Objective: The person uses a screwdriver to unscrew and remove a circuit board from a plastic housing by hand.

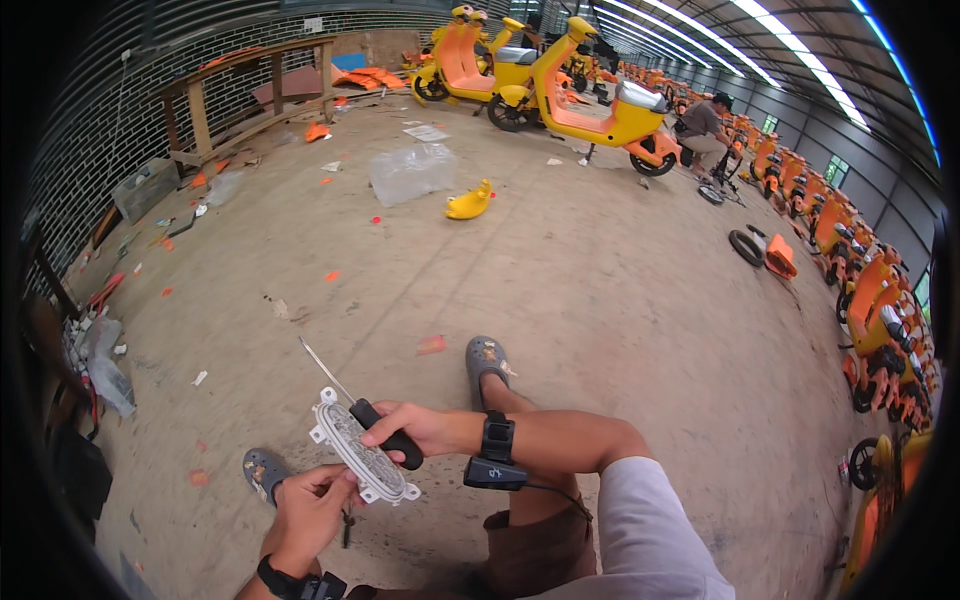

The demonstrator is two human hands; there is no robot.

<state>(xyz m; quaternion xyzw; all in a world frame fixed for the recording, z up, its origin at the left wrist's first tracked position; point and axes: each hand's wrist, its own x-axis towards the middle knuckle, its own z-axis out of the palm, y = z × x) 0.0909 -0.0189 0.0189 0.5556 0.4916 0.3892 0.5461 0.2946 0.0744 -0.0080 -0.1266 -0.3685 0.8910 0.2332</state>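
Observation:
My left hand [308, 508] is closed on the lower edge of a scooter lamp [345, 428], an oval piece with a white tabbed rim and a clear, patterned middle. A short dark cable [347, 528] hangs below it. In my right hand [428, 428] is a screwdriver [403, 448], its black handle lying across the lamp's face. The thin metal shaft points up and left, past the lamp's rim, with its tip touching nothing. The right fingers also lie close over the lamp; whether they press on it I cannot tell.
Yellow and orange scooters [600, 115] stand ahead, with a long row along the right. A person [705, 135] crouches beside one. On the floor lie clear plastic [412, 175], a yellow part [468, 203], a tyre [745, 248] and orange scraps. A wooden frame [200, 115] stands far left.

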